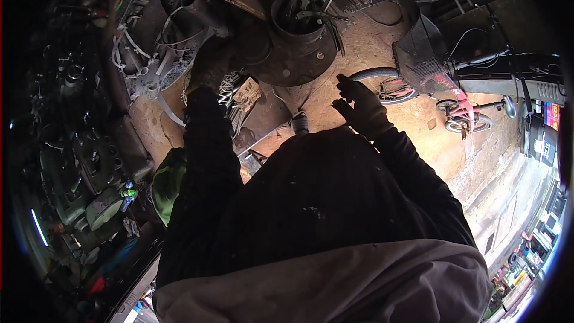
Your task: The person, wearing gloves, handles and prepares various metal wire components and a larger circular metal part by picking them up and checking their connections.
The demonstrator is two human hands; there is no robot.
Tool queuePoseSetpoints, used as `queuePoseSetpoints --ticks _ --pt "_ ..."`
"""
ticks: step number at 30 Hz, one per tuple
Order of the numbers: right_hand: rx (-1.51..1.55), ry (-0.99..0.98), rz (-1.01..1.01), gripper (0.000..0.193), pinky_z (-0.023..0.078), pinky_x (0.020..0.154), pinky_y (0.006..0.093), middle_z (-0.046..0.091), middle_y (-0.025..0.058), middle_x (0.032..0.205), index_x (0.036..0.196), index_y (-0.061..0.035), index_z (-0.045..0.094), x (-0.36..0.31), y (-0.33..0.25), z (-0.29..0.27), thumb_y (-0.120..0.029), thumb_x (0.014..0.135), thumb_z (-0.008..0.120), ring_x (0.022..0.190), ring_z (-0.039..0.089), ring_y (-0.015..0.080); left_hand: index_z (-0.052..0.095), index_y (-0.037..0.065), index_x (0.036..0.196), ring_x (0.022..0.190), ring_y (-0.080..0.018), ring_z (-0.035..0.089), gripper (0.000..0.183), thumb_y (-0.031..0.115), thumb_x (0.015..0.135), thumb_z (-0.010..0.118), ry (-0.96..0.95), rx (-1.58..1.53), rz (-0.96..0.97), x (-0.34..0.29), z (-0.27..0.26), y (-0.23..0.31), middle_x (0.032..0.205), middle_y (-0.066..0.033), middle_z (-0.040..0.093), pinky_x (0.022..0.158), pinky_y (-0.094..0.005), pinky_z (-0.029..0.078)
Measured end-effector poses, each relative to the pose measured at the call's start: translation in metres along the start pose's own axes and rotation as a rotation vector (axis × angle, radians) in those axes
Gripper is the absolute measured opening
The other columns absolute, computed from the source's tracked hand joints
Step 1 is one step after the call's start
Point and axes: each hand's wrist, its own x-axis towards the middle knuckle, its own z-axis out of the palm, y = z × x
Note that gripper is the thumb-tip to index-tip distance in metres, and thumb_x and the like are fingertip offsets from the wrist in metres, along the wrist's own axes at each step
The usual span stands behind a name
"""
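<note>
Two hands: both gloved.
Left hand (210, 63): reaching far-left beside the round metal drum (296, 54); grip hidden, cannot tell.
Right hand (359, 104): hovering open, holding nothing.

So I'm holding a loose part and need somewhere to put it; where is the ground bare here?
Bare dirt floor lies beyond the right hand, between the small bicycle and the round metal drum. The left side is crowded: the left hand is among wires and metal parts, with engine pieces piled further left.
</note>
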Motion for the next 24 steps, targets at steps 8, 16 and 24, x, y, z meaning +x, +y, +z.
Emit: queuePoseSetpoints --ticks 8,16,24 --pt "0.322 -0.101 0.140 0.049 0.053 0.086 0.0307 0.068 0.0131 0.112 0.136 0.0008 0.052 0.020 -0.032 -0.004 -0.019 0.094 0.067 0.094 0.066 0.0165 0.062 -0.001 0.107 0.077 -0.0157 0.066 0.025 0.018 0.092 0.065 -0.027 -0.059 0.286 -0.075 0.035 0.071 0.086 -0.0079 0.064 0.068 -0.0294 0.051" --pt "0.732 -0.045 -0.046 0.042 0.051 0.073 0.0262 0.068 0.0069 0.099 0.129 0.0020 0.058 0.041 -0.125 -0.024 -0.030 0.102 0.056 0.078 0.061 0.0105 0.060 -0.001 0.113 0.085 -0.0164 0.065 0.024 0.013 0.094 0.062 -0.106 -0.229 0.512 -0.116 0.055 0.110 0.096 -0.0076 0.066 0.076 -0.0312 0.053" --pt "0.851 0.102 -0.022 0.029 0.050 0.072 0.0263 0.066 0.0041 0.091 0.123 0.0010 0.062 0.036 -0.144 -0.043 -0.017 0.102 0.055 0.077 0.061 0.0104 0.054 -0.004 0.126 0.110 -0.0239 0.063 0.036 0.009 0.093 0.061 -0.440 -0.621 0.583 -0.116 0.065 0.123 0.117 -0.0162 0.064 0.097 -0.0368 0.050"
